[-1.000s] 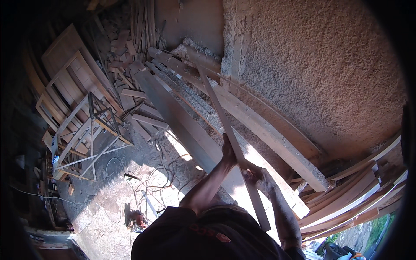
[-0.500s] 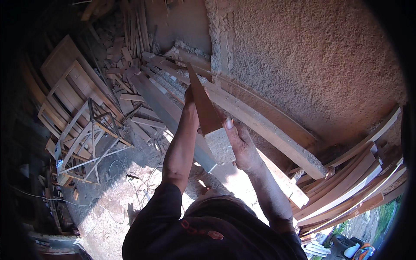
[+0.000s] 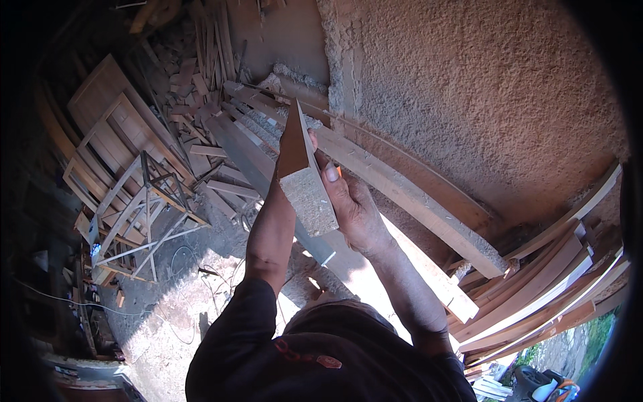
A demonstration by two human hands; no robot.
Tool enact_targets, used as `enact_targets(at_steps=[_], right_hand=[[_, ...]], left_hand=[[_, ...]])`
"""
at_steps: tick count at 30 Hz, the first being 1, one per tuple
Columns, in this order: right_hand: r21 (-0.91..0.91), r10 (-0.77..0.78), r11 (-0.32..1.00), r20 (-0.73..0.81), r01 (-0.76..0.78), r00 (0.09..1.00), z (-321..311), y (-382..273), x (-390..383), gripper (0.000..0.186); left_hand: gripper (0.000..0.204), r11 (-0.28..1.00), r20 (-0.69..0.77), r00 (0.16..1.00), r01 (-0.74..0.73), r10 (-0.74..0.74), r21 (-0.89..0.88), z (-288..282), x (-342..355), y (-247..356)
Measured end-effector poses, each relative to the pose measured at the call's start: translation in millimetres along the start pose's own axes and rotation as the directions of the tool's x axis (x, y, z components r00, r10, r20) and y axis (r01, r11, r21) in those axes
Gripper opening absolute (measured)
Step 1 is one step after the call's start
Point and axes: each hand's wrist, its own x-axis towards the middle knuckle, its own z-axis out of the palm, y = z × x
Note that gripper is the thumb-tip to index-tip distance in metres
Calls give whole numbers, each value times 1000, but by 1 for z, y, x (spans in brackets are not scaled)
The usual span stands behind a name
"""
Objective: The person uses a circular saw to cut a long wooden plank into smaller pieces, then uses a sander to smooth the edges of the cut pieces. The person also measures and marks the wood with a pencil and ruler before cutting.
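A thick wooden block [image 3: 310, 199] is raised in front of my chest, its rough end facing me and its far end tapering away in perspective. My right hand [image 3: 355, 213] grips the right side near the close end, with the thumb up along the edge. My left hand [image 3: 313, 139] is mostly hidden behind the wood farther along. Only some fingertips show past its right edge, and the left forearm runs up beneath it. A small orange bit shows beside my right thumb; what it is I cannot make out.
Long beams [image 3: 415, 197] lie ahead along a rough plaster wall [image 3: 469, 94]. Stacked boards [image 3: 536, 291] stand to the right. On the left are wooden door panels [image 3: 110, 110], a slatted frame [image 3: 147, 221] and offcuts, with cables [image 3: 181, 261] across the floor.
The block's near end has swung left and up, turning so that more of its right side shows. My right hand has moved left with it.
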Motion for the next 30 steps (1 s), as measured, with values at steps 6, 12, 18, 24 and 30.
enact_targets(at_steps=[6, 12, 18, 24, 30], right_hand=[[74, 32, 997, 43, -35, 999, -6, -1, -2, 77], [120, 92, 988, 76, -100, 993, -6, -10, -6, 76], [148, 78, 985, 59, -86, 995, -4, -12, -8, 76], [102, 150, 982, 80, -158, 985, -7, -11, -4, 79], [-158, -159, 975, -3, 156, 987, -8, -6, 4, 78]], left_hand=[[46, 1000, -3, 1000, -16, 16, 9, 7, 8, 1], [47, 999, -32, 998, -46, 47, 24, 24, 22, -2], [49, 998, -53, 997, -53, 55, 34, 25, 24, -1], [50, 997, -60, 996, -57, 60, 55, 23, 26, 2], [52, 994, -65, 996, -57, 63, 88, 18, 18, 2]])
